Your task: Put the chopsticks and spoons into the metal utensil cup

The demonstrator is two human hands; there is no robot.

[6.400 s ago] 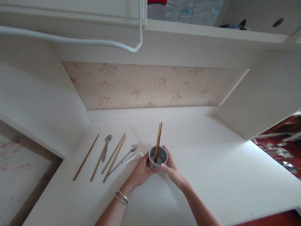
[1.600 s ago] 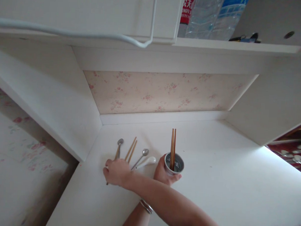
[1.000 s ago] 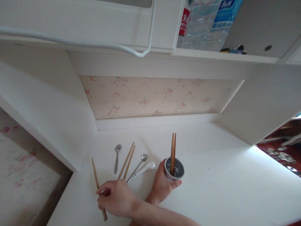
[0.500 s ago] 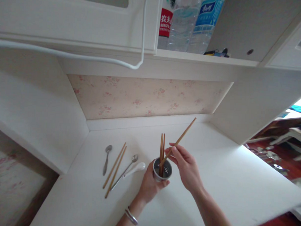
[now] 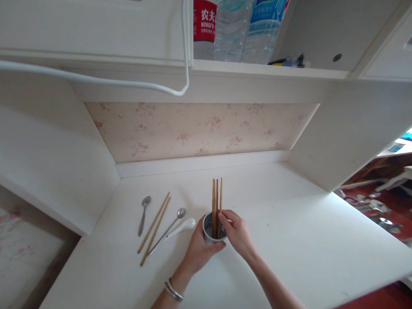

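My left hand (image 5: 199,251) is wrapped round a grey metal-looking cup (image 5: 214,241) on the white table. Several brown wooden chopsticks (image 5: 214,200) stand upright inside the cup. Between the thumb and fingers of my right hand (image 5: 237,232) is one chopstick (image 5: 221,193), nearly vertical, its lower end down in the cup. Left of the cup lie a white soup spoon (image 5: 189,224), a long-handled metal spoon (image 5: 181,212), two lighter chopsticks (image 5: 159,220) side by side, and a short metal spoon (image 5: 143,217). The cup's bottom is hidden by the chopsticks and fingers.
Above the table, an open shelf (image 5: 249,69) holds several plastic bottles (image 5: 230,31). A white cable (image 5: 127,83) hangs in front of the cabinet. White side panels bound the table left and right, with floral wallpaper (image 5: 193,131) at the back.
My right hand has moved left and lower, bringing its chopstick from a slant to nearly upright in the cup. The camera view has shifted slightly. My left hand keeps hold of the cup.
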